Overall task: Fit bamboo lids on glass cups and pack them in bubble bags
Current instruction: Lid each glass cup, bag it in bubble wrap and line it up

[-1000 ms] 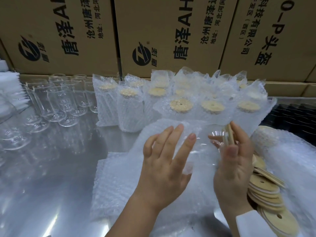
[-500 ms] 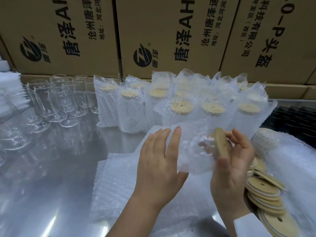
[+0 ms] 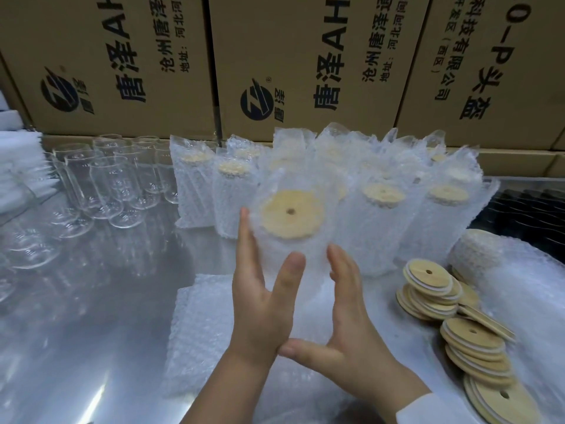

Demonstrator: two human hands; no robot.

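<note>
A glass cup in a bubble bag [image 3: 305, 258] is lifted above the table and tipped toward me, its round bamboo lid [image 3: 292, 214] showing through the bag's mouth. My left hand [image 3: 260, 298] holds the bagged cup from the left, thumb across its front and fingers up its side. My right hand [image 3: 348, 328] presses straight fingers against the right side, thumb under the base. Loose bamboo lids [image 3: 428, 283] lie stacked at the right.
Several packed cups [image 3: 382, 209] stand behind my hands, and bare glass cups [image 3: 107, 185] at the back left. Flat bubble bags [image 3: 198, 332] lie on the steel table [image 3: 91, 301]. Cardboard boxes [image 3: 122, 56] wall the back. A black tray [image 3: 526, 215] sits far right.
My right hand pressed a lid onto the cup inside the bag, then dropped to the cup's right side. Both hands turned the bagged cup so its lid faces me.
</note>
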